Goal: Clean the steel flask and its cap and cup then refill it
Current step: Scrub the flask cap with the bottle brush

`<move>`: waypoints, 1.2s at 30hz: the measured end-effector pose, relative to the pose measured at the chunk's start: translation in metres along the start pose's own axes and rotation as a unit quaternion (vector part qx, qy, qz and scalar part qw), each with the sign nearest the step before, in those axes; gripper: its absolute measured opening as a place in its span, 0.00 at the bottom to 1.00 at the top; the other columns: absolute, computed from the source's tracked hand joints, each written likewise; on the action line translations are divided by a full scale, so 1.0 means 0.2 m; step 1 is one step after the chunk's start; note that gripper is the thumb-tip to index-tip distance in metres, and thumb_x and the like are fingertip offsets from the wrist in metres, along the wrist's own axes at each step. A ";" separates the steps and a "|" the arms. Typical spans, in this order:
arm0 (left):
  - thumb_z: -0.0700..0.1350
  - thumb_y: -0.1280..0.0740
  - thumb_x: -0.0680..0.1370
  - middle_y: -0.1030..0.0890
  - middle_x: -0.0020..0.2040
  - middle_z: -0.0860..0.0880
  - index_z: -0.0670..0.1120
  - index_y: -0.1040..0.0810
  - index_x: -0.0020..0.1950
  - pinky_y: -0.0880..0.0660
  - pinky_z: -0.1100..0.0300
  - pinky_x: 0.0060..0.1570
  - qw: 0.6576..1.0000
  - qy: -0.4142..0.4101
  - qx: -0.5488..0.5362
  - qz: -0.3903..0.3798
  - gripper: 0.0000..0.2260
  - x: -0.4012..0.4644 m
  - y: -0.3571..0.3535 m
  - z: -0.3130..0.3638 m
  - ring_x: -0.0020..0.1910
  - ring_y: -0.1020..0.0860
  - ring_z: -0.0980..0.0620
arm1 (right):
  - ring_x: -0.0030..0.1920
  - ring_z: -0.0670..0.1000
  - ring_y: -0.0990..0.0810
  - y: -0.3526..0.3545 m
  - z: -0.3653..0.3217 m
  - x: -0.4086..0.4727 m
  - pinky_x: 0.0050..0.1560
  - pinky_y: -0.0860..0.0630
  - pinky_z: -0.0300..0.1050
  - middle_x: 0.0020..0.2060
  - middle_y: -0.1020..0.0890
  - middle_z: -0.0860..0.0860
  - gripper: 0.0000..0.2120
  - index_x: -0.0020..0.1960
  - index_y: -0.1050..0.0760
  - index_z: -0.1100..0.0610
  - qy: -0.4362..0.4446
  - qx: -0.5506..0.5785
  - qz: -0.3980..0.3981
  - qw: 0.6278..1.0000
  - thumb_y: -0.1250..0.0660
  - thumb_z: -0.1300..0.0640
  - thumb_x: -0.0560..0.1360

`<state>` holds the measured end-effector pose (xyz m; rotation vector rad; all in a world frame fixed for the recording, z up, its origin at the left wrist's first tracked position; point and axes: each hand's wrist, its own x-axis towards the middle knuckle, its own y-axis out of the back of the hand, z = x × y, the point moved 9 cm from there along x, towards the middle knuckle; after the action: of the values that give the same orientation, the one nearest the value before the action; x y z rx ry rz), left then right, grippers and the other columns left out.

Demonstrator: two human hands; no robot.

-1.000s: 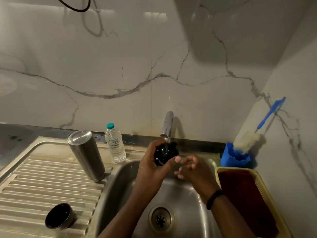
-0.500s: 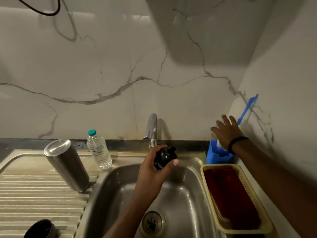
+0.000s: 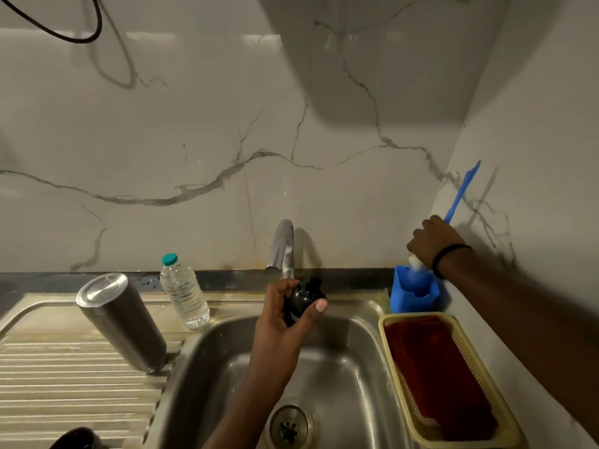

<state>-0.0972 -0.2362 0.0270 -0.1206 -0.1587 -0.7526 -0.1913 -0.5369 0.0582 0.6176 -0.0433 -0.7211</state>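
Basically sink (image 3: 201,358) first, with ribbed drainboard (image 3: 81,377) on its left. Steel flask (image 3: 121,322) stands inverted there, base up, long axis leaning toward the wall, well apart from both hands and left of them. Water bottle (image 3: 184,291) upright just beside it. Yellow basket (image 3: 389,322) with red cloth sits right of the basin; blue holder (image 3: 402,299) behind it in the corner. Dark cup (image 3: 76,439) only partly in view at the bottom edge. Left hand (image 3: 285,315) grips the black cap (image 3: 299,301) over the basin, just under the tap (image 3: 283,246). Right hand (image 3: 431,241) is closed round the blue brush (image 3: 460,196) low on its handle, above the holder; handle slants up-right along the wall. Key relation: brush lies right of the cap and well apart, so right hand likely brings it left to the cap for scrubbing.
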 end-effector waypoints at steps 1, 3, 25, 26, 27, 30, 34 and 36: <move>0.52 0.24 0.74 0.17 0.50 0.51 0.56 0.23 0.57 0.20 0.52 0.54 1.000 -0.001 -0.003 0.001 0.15 0.00 0.00 0.00 0.51 0.18 0.50 | 0.61 0.52 0.26 0.05 0.05 -0.02 0.64 0.35 0.50 0.59 0.21 0.48 0.12 0.61 0.25 0.48 -0.016 0.002 0.009 1.000 0.43 0.54 0.81; 0.56 0.25 0.72 0.17 0.51 0.50 0.58 0.23 0.56 0.20 0.48 0.56 1.000 -0.001 -0.013 0.006 0.15 0.00 0.00 -0.01 0.52 0.18 0.48 | 0.61 0.52 0.25 0.16 0.16 -0.05 0.63 0.36 0.50 0.59 0.21 0.48 0.11 0.60 0.25 0.49 -0.049 0.016 0.017 0.999 0.43 0.53 0.81; 0.53 0.32 0.79 0.18 0.54 0.46 0.54 0.23 0.61 0.21 0.52 0.47 0.980 0.035 -0.150 0.130 0.12 -0.05 0.35 -0.06 0.49 0.17 0.49 | 0.44 0.44 0.21 0.79 -0.10 -0.74 0.47 0.23 0.45 0.42 0.20 0.44 0.13 0.50 0.26 0.47 0.056 0.753 0.234 0.612 0.27 0.45 0.70; 0.52 0.32 0.78 0.19 0.54 0.46 0.55 0.23 0.61 0.21 0.53 0.45 0.978 0.034 -0.161 0.132 0.11 -0.04 0.37 -0.06 0.48 0.17 0.50 | 0.45 0.43 0.20 0.80 -0.18 -0.74 0.47 0.23 0.44 0.43 0.20 0.44 0.12 0.50 0.26 0.48 0.075 0.766 0.225 0.598 0.27 0.47 0.71; 0.51 0.34 0.77 0.20 0.55 0.46 0.54 0.24 0.61 0.21 0.53 0.44 0.974 0.036 -0.178 0.134 0.13 -0.04 0.38 -0.06 0.47 0.18 0.50 | 0.46 0.43 0.20 0.80 -0.25 -0.74 0.47 0.22 0.45 0.44 0.19 0.44 0.11 0.51 0.27 0.48 0.091 0.774 0.217 0.587 0.28 0.48 0.72; 0.46 0.36 0.77 0.23 0.59 0.42 0.49 0.29 0.66 0.20 0.53 0.44 0.968 0.045 -0.212 0.130 0.18 -0.03 0.41 -0.07 0.48 0.18 0.50 | 0.46 0.47 0.18 0.82 -0.40 -0.73 0.43 0.18 0.51 0.47 0.18 0.47 0.12 0.56 0.27 0.46 0.128 0.806 0.200 0.543 0.29 0.51 0.75; 0.44 0.37 0.82 0.23 0.64 0.46 0.52 0.32 0.71 0.23 0.49 0.61 0.985 0.044 -0.127 0.110 0.17 -0.05 0.43 -0.06 0.53 0.16 0.52 | 0.54 0.42 0.19 0.85 -0.49 -0.74 0.51 0.19 0.45 0.56 0.19 0.40 0.23 0.71 0.35 0.36 0.161 0.761 0.239 0.581 0.34 0.44 0.77; 0.53 0.31 0.79 0.21 0.63 0.50 0.57 0.31 0.70 0.25 0.46 0.65 0.990 0.042 -0.072 0.110 0.21 -0.06 0.44 -0.05 0.58 0.18 0.51 | 0.57 0.41 0.20 0.85 -0.50 -0.74 0.54 0.21 0.45 0.59 0.20 0.39 0.25 0.73 0.39 0.35 0.165 0.735 0.261 0.604 0.38 0.40 0.78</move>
<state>-0.0436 -0.1657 0.0094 -0.2406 -0.0105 -0.5479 -0.1754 -0.2936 0.0935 2.2254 -0.5007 0.2192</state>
